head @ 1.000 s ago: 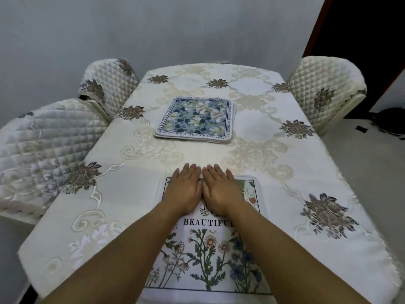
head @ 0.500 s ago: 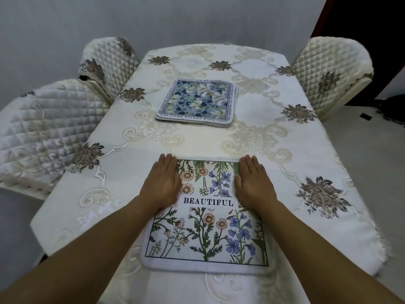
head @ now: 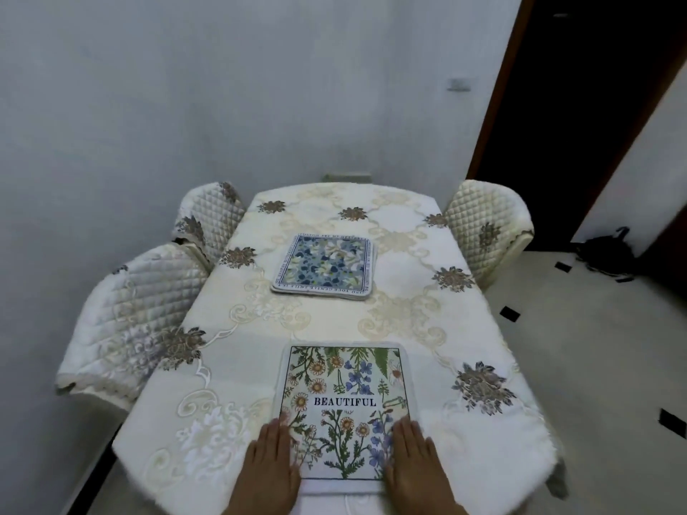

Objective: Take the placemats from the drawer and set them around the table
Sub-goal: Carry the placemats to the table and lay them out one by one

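A: Surroundings? 
B: Three quilted chairs [head: 145, 310] tucked against the worktop [head: 230, 369], two on the left side, one far right. Dark doorway [head: 580, 105] right, black bag [head: 606, 254] on the floor. Nothing blocks either mat.

A: Containers? 
B: None in view, no drawer visible.

A: Mats? 
B: Floral placemat [head: 344, 392] reading BEAUTIFUL lies flat at the near edge. Blue placemat stack [head: 323, 267] sits mid-worktop, well apart from it.

A: Hands? 
B: Left hand [head: 269, 462] and right hand [head: 412, 462] lie flat, palms down, fingers together, on the floral mat's near corners; no grip closed on anything.

A: Change? 
B: Both hands slid from the mat's far half toward the near corners; view pulled back.
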